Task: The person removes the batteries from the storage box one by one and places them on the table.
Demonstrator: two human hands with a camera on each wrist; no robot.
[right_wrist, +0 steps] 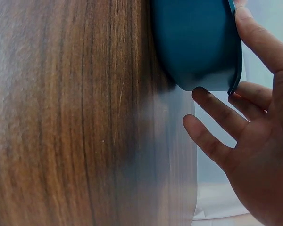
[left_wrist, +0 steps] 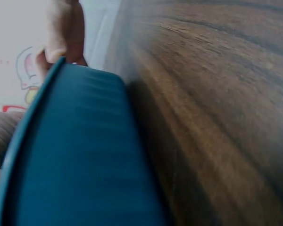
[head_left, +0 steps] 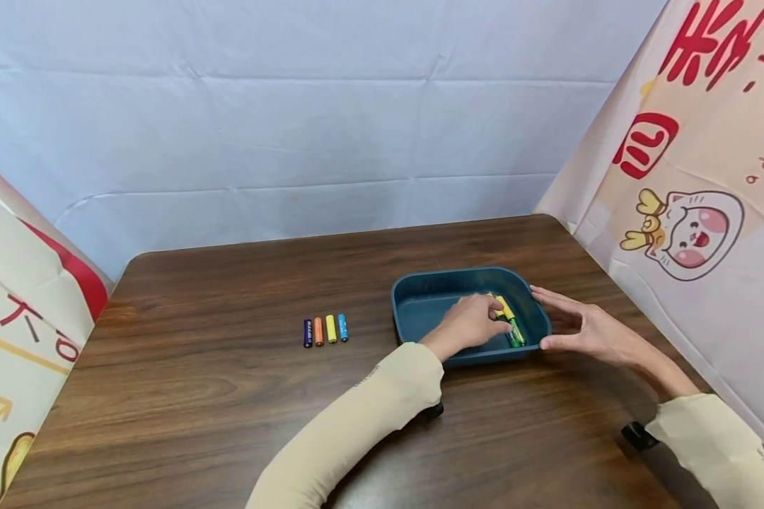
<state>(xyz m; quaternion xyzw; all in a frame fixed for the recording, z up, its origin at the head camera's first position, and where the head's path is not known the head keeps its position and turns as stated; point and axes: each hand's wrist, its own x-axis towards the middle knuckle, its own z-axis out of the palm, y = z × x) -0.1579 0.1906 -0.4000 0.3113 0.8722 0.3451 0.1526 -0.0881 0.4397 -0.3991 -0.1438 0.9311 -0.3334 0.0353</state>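
A dark teal rectangular bin (head_left: 420, 311) sits on the table's right half; its outer wall (left_wrist: 89, 141) fills much of the left wrist view. My left hand (head_left: 467, 325) reaches over the near rim into it, fingers bent down at yellow-and-green batteries (head_left: 516, 332) by the right end. Whether it pinches one I cannot tell, as the fingers cover part of them. My right hand (head_left: 588, 332) spans the bin's right end from outside. In the right wrist view its thumb (right_wrist: 259, 40) lies on the rim, with the other fingers spread and fairly straight around the corner.
Left of the bin, several batteries (head_left: 319, 331) lie in a side-by-side row: dark blue, orange, yellow and light blue. The brown wooden table (head_left: 197, 396) ends at a pale hanging cloth (head_left: 293, 127) behind, with printed cloth (head_left: 694, 212) along the right side.
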